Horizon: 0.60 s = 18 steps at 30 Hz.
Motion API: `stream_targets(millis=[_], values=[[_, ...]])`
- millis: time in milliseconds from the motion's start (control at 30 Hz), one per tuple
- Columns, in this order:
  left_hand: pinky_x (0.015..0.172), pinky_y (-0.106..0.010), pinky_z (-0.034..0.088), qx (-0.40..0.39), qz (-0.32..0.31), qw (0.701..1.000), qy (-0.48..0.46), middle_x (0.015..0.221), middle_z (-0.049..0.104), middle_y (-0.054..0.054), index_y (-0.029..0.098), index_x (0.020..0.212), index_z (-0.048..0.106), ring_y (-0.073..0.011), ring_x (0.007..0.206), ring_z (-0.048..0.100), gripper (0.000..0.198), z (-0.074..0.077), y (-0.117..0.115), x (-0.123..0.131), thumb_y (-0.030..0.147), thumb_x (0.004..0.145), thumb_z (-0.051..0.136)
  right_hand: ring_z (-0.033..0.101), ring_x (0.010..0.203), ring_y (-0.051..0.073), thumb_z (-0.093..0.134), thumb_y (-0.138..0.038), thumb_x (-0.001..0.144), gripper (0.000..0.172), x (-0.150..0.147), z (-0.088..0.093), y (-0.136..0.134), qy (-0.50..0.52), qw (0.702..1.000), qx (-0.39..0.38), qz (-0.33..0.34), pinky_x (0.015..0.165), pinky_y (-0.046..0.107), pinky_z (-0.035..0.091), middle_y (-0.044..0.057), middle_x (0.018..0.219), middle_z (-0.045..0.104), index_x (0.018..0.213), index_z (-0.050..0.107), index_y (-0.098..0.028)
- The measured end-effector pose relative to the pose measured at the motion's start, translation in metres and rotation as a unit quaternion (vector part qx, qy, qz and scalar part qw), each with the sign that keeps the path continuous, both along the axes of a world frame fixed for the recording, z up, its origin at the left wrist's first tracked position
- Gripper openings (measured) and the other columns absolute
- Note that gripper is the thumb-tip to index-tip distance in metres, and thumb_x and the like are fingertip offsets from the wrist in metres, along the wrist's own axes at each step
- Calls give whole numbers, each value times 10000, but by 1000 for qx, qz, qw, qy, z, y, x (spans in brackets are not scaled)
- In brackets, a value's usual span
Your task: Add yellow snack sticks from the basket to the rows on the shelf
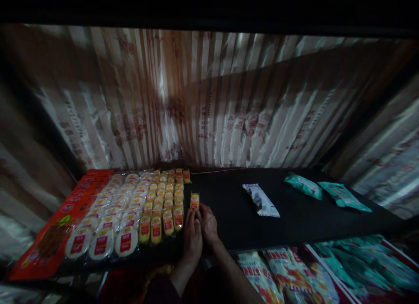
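Both hands rest side by side on a black shelf (294,221), palms down. My left hand (192,237) lies flat with fingers stretched toward rows of small yellow-and-red snack packets (165,199). My right hand (207,223) touches it, fingertips just behind a single yellow packet (194,201) standing apart from the rows. Neither hand visibly grips anything.
Round white packs with red labels (108,225) and long red packets (62,221) fill the shelf's left end. A white-blue wrapper (261,201) and two teal packets (303,185) lie at the right. Striped sheeting (209,98) hangs behind. A lower shelf holds more bagged goods (294,273).
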<state>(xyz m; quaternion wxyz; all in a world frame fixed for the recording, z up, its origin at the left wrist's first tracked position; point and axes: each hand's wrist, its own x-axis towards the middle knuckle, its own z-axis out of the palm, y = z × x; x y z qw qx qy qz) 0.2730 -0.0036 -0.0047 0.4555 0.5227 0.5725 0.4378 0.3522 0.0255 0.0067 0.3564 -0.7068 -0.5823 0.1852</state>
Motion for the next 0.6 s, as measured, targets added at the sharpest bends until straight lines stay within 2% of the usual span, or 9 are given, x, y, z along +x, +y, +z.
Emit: stream_targets(millis=[133, 233, 433, 600], values=[[1143, -308, 200, 26, -2, 996, 90, 1474, 343, -92, 122, 1372, 388, -185, 1375, 264, 528, -3, 12, 11, 304, 884, 299, 618, 940, 201, 420, -304, 831, 368, 2, -4, 15, 21, 1000, 13, -2, 824, 282, 479, 112, 1030, 658, 1103, 604, -138], [1153, -349, 190, 57, -14, 985, 160, 1452, 390, -39, 202, 1381, 381, -182, 1387, 227, 513, -3, 19, 17, 287, 883, 292, 616, 939, 198, 405, -291, 832, 357, 3, -8, 27, 34, 999, 25, 8, 826, 288, 485, 112, 1029, 656, 1090, 600, -140], [1151, -424, 206, 80, -15, 977, 199, 1435, 415, -48, 209, 1378, 394, -226, 1381, 241, 526, -5, 37, 23, 222, 861, 296, 614, 926, 200, 400, -313, 832, 378, 4, -11, 46, 30, 998, 41, 22, 812, 285, 493, 120, 1019, 641, 1102, 586, -125], [1138, -390, 248, 112, -27, 971, 207, 1392, 474, -37, 239, 1350, 444, -221, 1355, 307, 504, -6, 62, 35, 223, 869, 297, 621, 898, 194, 401, -315, 830, 381, 4, -14, 61, 25, 998, 46, 20, 794, 282, 500, 115, 1004, 642, 1109, 587, -134]])
